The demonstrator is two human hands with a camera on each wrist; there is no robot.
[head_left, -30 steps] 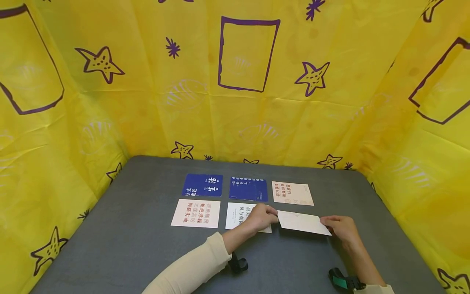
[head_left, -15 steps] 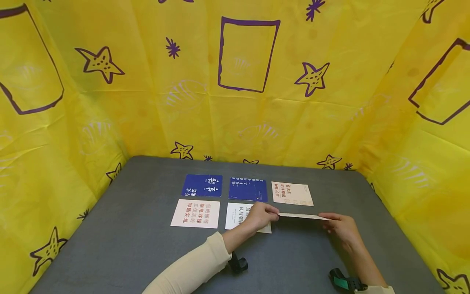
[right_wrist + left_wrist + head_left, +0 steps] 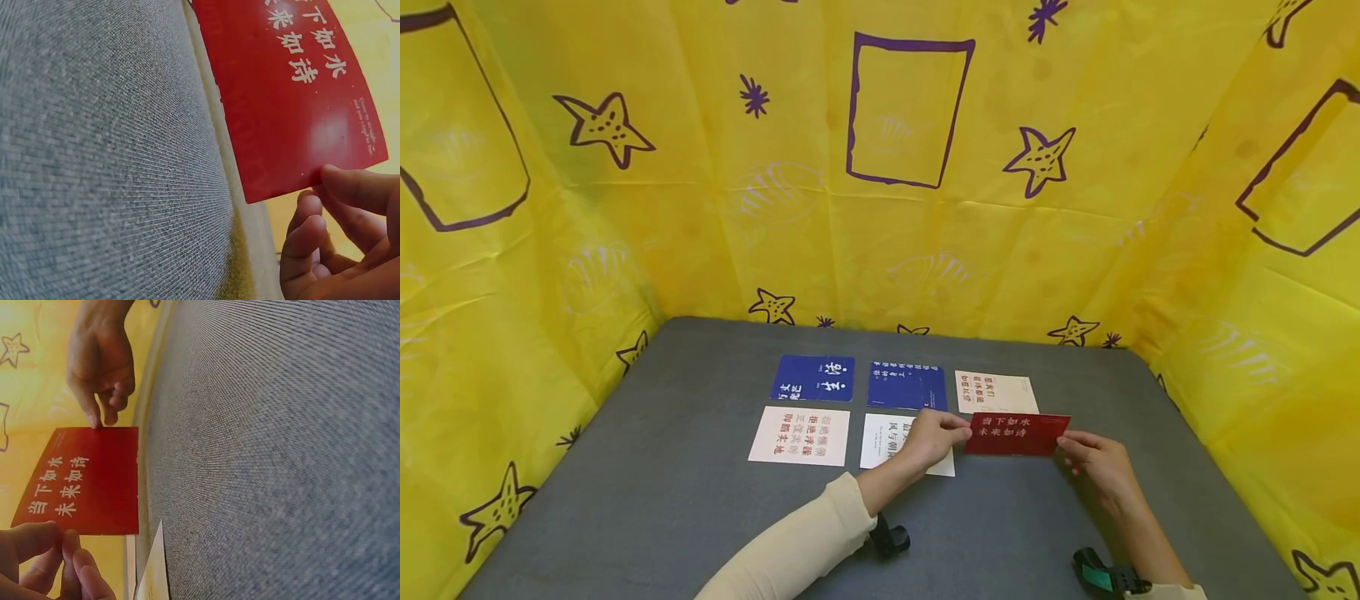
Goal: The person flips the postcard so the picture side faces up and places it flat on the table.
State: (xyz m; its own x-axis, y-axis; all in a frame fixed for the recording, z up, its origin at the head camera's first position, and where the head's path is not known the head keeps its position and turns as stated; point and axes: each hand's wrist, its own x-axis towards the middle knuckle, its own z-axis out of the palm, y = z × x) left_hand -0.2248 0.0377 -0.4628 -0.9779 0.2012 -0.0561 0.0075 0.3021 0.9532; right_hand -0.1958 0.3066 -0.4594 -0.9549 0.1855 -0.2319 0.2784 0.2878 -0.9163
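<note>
Between my two hands a red card with white Chinese characters is held up off the table, its printed face toward me. My left hand pinches its left edge between thumb and fingers. At the opposite edge, my right hand pinches it the same way; the right wrist view shows the thumb on the red face. Under my left hand lies a white card with dark characters, partly hidden by that hand. Behind the red card is a cream card with brown print, its lower edge covered.
Two blue cards lie in the back row, left of the cream card. A pale pink card is at the front left. The dark grey table is enclosed by a yellow patterned cloth. A black band is on each wrist.
The card in my hands has turned over: its plain white side showed first, then it was edge-on, and now the red printed face shows. Both hands have stayed almost in place.
</note>
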